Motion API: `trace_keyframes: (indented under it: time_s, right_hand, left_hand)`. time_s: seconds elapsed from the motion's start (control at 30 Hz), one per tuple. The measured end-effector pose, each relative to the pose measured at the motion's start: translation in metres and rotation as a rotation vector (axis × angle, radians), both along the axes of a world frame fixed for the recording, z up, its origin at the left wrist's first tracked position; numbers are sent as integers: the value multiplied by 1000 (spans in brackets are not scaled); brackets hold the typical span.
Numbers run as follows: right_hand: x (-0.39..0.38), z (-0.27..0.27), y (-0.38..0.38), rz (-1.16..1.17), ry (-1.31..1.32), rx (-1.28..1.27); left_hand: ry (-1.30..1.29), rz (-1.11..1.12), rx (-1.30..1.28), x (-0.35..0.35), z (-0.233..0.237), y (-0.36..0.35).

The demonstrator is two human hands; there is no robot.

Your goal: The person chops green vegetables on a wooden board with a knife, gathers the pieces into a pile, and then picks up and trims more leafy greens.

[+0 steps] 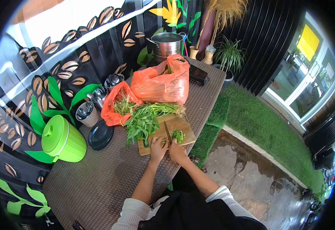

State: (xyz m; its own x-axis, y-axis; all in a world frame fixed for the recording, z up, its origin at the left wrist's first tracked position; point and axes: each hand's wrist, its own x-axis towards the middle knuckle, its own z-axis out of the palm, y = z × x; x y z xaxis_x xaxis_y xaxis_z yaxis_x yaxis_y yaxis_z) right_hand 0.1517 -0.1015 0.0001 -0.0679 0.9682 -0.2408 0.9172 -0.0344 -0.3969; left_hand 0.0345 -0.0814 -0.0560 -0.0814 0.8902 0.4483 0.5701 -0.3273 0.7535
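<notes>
While right hand (pixel 177 150) clasps knife (pixel 168 133) | left hand (pixel 158 148) curled around greens (pixel 143 123) | on board (pixel 185 129)

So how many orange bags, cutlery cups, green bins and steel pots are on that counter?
Orange bags: 2
Cutlery cups: 3
Green bins: 1
Steel pots: 1
Total: 7

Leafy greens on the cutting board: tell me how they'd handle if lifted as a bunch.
Probably floppy: the leafy greens are thin stems sprawling loosely over the cutting board edge. Likely light, and apt to shed loose sprigs, since nothing visible ties them.
</notes>
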Motion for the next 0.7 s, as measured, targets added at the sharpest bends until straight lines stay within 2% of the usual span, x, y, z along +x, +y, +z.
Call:
trace_keyframes:
  time_s: [0.1,0.17,0.37,0.5,0.7]
  right_hand:
    - [-10,-9,-14,-53,-13,30]
    - [-11,-13,-8,-77,-5,23]
    - [-1,-3,2,14,67,-36]
    - [-13,-8,-12,-80,-16,8]
    - [-2,-7,6,32,68,-18]
  left_hand:
    - [-41,-23,-28,-1,-3,3]
    - [-142,-28,-137,-3,-4,5]
    - [-147,-33,-215,-5,-6,7]
    - [-97,-35,-167,-3,5,2]
    - [-73,-73,-79,-2,13,-4]
